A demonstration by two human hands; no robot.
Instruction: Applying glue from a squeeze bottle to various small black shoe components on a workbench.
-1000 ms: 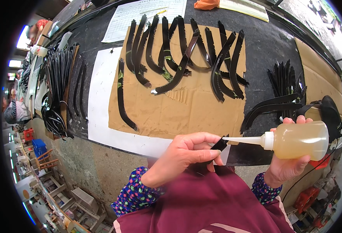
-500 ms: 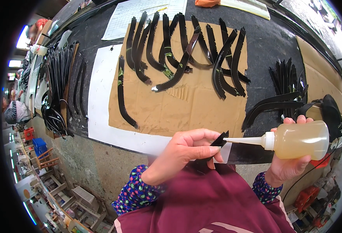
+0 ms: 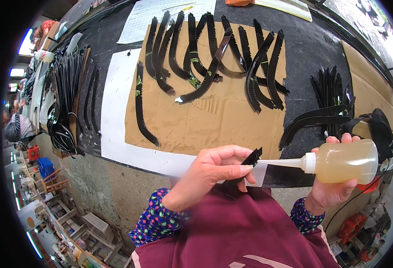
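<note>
My left hand (image 3: 207,172) pinches a short length of black glossy strip (image 3: 252,158) between thumb and fingers, its notched end sticking up. The rest of that strip runs down in front of the maroon apron and is partly hidden. My right hand (image 3: 332,194) is wrapped round a clear squeeze bottle (image 3: 347,161) of yellowish liquid, held on its side. Its long tapered nozzle (image 3: 279,163) points left, the tip at the strip's edge beside my left thumb. Beyond my hands, several curved black strips (image 3: 210,73) with notched edges lie on a brown cardboard sheet (image 3: 187,127).
White board (image 3: 113,111) lies under the cardboard on the dark table. Bundles of black strips lie at left (image 3: 67,85) and right (image 3: 330,89). A gridded paper sheet (image 3: 169,15) is at the back. Other people and a blue crate (image 3: 45,168) show at far left.
The strip's end in my left hand has turned slightly, showing more of its notched edge. The bottle stays almost where it was, its nozzle tip still at the strip.
</note>
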